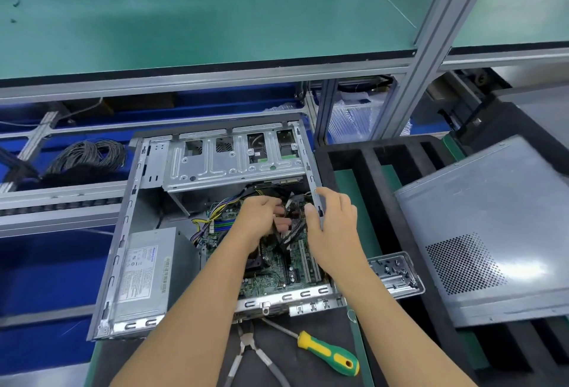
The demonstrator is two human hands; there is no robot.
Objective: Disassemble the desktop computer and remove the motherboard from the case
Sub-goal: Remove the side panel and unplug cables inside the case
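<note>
while the motherboard (271, 266) lies bolted in the open computer case (123, 248) on the worktop, the left hand (261, 217) pinches what looks like a black cable (292, 229) above it; the right hand (334, 226) rests with fingers relaxed on the case's side rail. the step in hand seems to be cable unplugging. next calls for a steady pull, then unscrewing. one power supply (144, 278), one screwdriver (328, 352), one pair of pliers (249, 349), one removed side panel (489, 232).

One head-worn wide-angle view looks forward and down from close above the open case (215, 217); both forearms reach in from the bottom edge. The table (308, 365) lies nearest; a green shelf (215, 23) fills the top
</note>
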